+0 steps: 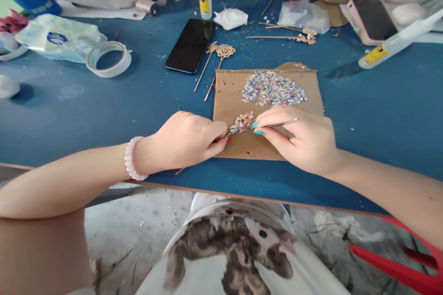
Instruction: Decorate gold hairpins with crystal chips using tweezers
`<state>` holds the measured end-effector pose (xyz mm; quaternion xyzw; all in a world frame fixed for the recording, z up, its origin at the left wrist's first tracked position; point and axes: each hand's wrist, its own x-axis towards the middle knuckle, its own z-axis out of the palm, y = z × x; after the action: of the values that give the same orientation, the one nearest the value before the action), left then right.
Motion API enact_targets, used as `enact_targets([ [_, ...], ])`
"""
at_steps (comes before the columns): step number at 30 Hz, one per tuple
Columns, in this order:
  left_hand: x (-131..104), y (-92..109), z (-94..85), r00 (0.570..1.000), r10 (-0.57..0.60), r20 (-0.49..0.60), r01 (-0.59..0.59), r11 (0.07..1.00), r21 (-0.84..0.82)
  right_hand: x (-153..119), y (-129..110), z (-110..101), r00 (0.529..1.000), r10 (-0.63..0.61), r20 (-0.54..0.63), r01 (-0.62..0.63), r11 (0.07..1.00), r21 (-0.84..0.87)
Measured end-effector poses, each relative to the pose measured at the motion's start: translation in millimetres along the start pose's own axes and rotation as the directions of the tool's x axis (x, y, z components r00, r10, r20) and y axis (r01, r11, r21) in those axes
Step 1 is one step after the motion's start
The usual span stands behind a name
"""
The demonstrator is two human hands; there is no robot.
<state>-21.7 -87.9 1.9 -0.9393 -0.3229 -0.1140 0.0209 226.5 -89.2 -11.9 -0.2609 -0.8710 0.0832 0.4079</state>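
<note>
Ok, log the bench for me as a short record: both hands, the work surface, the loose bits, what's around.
Left hand: pinching a decorated stick
Right hand: holding a thin tool at the ornament's right end; tip contact cannot be told
Work surface: cardboard sheet flat on the blue table
Loose bits: shiny chips, heaped on the cardboard's far half
Left of cardboard: two gold sticks beside a black phone
Farther left: tape roll

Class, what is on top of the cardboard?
A heap of glittery bits lies on the cardboard; the left hand holds an ornament over it. What the right hand covers cannot be seen.
</note>
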Motion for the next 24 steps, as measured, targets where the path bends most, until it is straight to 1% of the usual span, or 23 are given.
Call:
enact_targets([
  [9,0,0,0.6,1.000,-0.006,0.009,0.006,1.000,-0.002,-2,2,2,1.000,-0.021,-0.020,0.021,1.000,0.009],
  [12,0,0,0.2,1.000,-0.005,0.022,0.006,1.000,-0.007,-2,3,-1,1.000,0.000,-0.016,0.000,1.000,-0.010],
  [14,0,-1,-0.8,0.999,-0.004,0.039,0.005,1.000,-0.016,0,5,-5,0.999,0.035,-0.035,-0.037,0.997,-0.064],
  [17,0,-4,-2.5,0.997,-0.005,0.072,0.008,0.999,-0.042,2,15,-11,0.990,0.095,-0.104,-0.109,0.983,-0.145],
  [20,0,-6,-3.2,0.997,-0.001,0.078,0.006,0.998,-0.064,3,30,-15,0.973,0.166,-0.162,-0.191,0.970,-0.151],
  [24,0,-7,-2.9,0.997,0.019,0.071,-0.014,0.997,-0.072,1,46,-17,0.957,0.249,-0.150,-0.270,0.952,-0.141],
])
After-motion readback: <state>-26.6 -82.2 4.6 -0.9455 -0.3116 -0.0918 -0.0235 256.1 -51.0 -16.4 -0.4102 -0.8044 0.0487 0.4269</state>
